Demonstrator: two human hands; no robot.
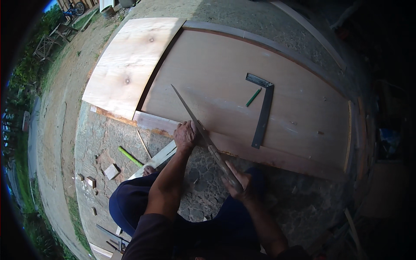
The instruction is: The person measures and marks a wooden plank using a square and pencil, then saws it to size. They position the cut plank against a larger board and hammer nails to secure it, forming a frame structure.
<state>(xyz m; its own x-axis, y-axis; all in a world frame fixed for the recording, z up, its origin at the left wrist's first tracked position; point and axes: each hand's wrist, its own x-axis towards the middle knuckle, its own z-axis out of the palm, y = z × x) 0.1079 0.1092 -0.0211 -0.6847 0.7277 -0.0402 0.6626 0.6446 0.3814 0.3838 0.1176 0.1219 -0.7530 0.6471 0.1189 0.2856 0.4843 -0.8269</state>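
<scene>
My right hand (239,180) grips the wooden handle of a handsaw (203,131). Its narrow blade is seen nearly edge-on, slanting up and left past my left hand, with the tip over the panel. My left hand (185,135) is closed at the near rail of a large wooden frame (160,124), right beside the blade. A pale wooden strip (162,157) runs from under that hand down toward my left knee; what lies beneath the fingers is largely hidden. On the plywood panel (208,65) lie a try square (265,108) and a green pencil (253,97).
A lighter plywood sheet (134,65) covers the frame's left end. On the rough ground at left are a bright green stick-like tool (130,156), several wood offcuts (112,171) and a dark metal tool (110,234). Another long board (310,30) lies beyond the frame.
</scene>
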